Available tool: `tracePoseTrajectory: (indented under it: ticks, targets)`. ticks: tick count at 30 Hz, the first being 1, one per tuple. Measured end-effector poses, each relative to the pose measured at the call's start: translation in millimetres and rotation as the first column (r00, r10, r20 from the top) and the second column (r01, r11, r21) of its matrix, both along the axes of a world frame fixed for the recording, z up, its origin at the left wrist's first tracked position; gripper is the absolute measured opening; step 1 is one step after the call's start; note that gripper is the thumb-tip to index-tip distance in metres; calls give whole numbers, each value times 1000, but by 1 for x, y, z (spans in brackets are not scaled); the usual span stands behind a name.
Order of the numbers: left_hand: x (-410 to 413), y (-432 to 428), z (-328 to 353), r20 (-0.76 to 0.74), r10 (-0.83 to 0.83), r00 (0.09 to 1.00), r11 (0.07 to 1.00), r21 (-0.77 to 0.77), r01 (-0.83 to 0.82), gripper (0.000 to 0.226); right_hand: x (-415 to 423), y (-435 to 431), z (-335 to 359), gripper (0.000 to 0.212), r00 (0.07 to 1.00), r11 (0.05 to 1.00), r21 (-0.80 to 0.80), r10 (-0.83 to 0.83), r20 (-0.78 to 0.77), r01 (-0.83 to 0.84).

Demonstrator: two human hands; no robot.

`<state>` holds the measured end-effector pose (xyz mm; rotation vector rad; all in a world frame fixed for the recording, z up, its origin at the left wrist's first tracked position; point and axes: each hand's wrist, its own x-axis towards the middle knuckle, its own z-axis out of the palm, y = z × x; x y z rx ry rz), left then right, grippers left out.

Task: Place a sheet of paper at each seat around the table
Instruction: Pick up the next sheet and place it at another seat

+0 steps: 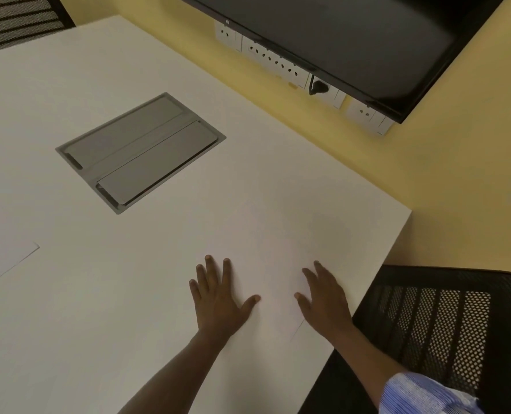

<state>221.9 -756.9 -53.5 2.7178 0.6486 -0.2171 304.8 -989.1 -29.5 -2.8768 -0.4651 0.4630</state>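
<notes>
A white sheet of paper (278, 252) lies flat on the white table (98, 294) near its right edge, in front of a black mesh chair (445, 318). Its outline is faint against the tabletop. My left hand (218, 297) presses flat on it with fingers spread. My right hand (323, 297) rests flat on the sheet's right part, fingers straight. Another white sheet (3, 264) lies at the table's left, cut off by the frame edge.
A grey metal cable hatch (140, 152) is set into the table's middle. A dark wall screen (352, 34) and a row of sockets (278, 61) hang on the yellow wall beyond. A second chair (12, 19) stands at the far left corner.
</notes>
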Motion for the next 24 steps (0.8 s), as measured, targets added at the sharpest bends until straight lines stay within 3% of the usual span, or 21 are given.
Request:
tracePoseTrajectory:
  ticks: [9, 24]
  targets:
    - [2, 1, 9, -18, 26, 1000, 999, -18, -26, 122, 6, 0, 19, 71, 994, 997, 58, -36, -100, 42]
    - [-38, -39, 79, 149, -45, 988, 993, -104, 61, 112, -57, -9, 114, 67, 998, 981, 188, -58, 28, 52]
